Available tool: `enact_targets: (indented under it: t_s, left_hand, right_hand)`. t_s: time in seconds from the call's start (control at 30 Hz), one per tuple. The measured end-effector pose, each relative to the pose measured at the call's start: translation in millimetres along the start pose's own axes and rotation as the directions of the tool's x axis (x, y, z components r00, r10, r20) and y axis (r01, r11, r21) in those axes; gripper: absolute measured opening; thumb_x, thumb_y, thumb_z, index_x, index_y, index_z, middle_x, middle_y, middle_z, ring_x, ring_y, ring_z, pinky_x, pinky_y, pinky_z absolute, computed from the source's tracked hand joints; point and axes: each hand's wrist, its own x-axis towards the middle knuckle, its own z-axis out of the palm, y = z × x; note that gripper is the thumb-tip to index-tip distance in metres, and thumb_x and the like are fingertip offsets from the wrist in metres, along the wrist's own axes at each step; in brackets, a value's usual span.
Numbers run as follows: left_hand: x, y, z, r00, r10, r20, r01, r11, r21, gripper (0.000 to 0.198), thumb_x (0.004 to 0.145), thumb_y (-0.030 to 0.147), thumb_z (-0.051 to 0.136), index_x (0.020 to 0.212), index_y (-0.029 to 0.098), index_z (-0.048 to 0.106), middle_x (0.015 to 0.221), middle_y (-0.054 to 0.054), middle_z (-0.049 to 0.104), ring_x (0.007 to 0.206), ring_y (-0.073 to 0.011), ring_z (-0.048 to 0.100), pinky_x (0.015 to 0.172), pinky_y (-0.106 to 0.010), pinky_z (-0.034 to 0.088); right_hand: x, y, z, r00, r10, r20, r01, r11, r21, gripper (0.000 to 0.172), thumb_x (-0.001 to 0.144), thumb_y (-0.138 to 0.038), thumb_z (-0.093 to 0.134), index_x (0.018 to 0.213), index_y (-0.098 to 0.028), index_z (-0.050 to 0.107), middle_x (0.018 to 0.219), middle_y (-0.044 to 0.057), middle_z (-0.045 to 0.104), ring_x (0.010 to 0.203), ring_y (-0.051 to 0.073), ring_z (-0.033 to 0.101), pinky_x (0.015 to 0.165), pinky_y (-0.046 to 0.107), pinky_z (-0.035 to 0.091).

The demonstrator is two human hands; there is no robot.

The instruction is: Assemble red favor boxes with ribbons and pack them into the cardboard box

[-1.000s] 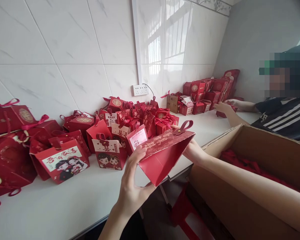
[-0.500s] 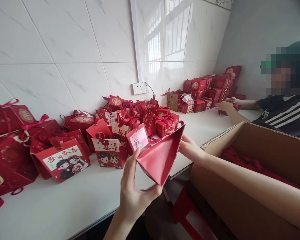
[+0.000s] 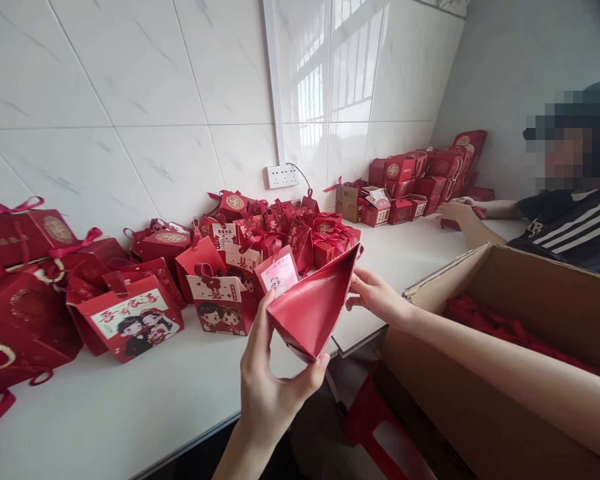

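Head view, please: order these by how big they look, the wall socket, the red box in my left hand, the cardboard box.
1. Cardboard box, running out of frame
2. Red box in your left hand
3. Wall socket

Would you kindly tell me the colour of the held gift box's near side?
The gift box's near side is red, in the head view.

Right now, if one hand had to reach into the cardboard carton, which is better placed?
Probably the right hand: its forearm crosses the cardboard carton in view, and it sits only at the right edge of the red box. The left hand holds that box between thumb and fingers.
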Motion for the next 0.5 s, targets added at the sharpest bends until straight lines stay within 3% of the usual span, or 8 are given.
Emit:
enact_targets:
  t_s: [0.1, 0.2, 0.27, 0.37, 0.5]
  left_hand:
    - [4.4, 2.2, 1.3, 0.989, -0.145, -0.033, 0.136, 0.972, -0.192, 0.077, 0.067, 0.032, 0.071, 0.135, 0.022, 0.035, 0.125, -0.012, 0.054, 0.109, -0.0274, 0.057, 0.088, -0.035, 0.051]
    - [12.1, 1.0, 1.4, 0.923, -0.384, -0.004, 0.334, 0.809, -0.483, 0.066, 0.072, 0.038, 0.065, 0.131, 0.023, 0.04, 0.118, -0.01, 0.059, 0.102, -0.0248, 0.06, 0.082, -0.032, 0.054]
    - [16.1, -1.3, 1.0, 0.836, -0.54, 0.098, 0.474, 0.621, -0.624, 0.054, 0.077, 0.041, 0.059, 0.127, 0.024, 0.045, 0.116, -0.009, 0.06, 0.101, -0.0232, 0.061, 0.079, -0.031, 0.055]
    - [17.6, -3.4, 2.3, 0.651, -0.713, 0.263, 0.634, 0.319, -0.705, 0.046, 0.081, 0.042, 0.055, 0.123, 0.026, 0.048, 0.115, -0.007, 0.061, 0.095, -0.0203, 0.063, 0.075, -0.03, 0.057]
    - [15.6, -3.2, 9.8, 0.468, -0.747, 0.472, 0.719, 0.012, -0.694, 0.04, 0.083, 0.04, 0.054, 0.117, 0.018, 0.053, 0.106, -0.009, 0.065, 0.083, -0.018, 0.066, 0.067, -0.028, 0.058]
  right_hand:
    - [-0.3, -1.8, -0.5, 1.0, -0.022, -0.009, 0.022, 0.999, 0.024, 0.045, 0.071, -0.061, 0.06, 0.079, -0.017, 0.053, 0.073, 0.0, 0.053, 0.065, 0.011, 0.053, 0.054, 0.023, 0.042]
    - [-1.2, -2.4, -1.5, 0.996, -0.089, -0.018, 0.09, 0.992, 0.085, 0.038, 0.073, -0.053, 0.064, 0.076, -0.016, 0.054, 0.07, -0.001, 0.051, 0.063, 0.01, 0.05, 0.055, 0.023, 0.041]
    - [-1.9, -2.6, -1.7, 0.993, -0.121, -0.006, 0.121, 0.984, 0.128, 0.035, 0.075, -0.05, 0.063, 0.075, -0.016, 0.054, 0.069, -0.001, 0.051, 0.06, 0.01, 0.048, 0.054, 0.024, 0.04]
    - [-2.5, -2.3, -1.2, 0.992, -0.124, 0.014, 0.12, 0.983, 0.141, 0.037, 0.076, -0.053, 0.061, 0.071, -0.017, 0.053, 0.064, -0.001, 0.051, 0.056, 0.01, 0.047, 0.053, 0.025, 0.039]
    - [-0.6, -0.5, -0.8, 0.993, -0.113, -0.045, 0.117, 0.988, 0.097, 0.046, 0.074, -0.06, 0.058, 0.061, -0.018, 0.047, 0.056, -0.003, 0.046, 0.05, 0.009, 0.044, 0.05, 0.024, 0.039]
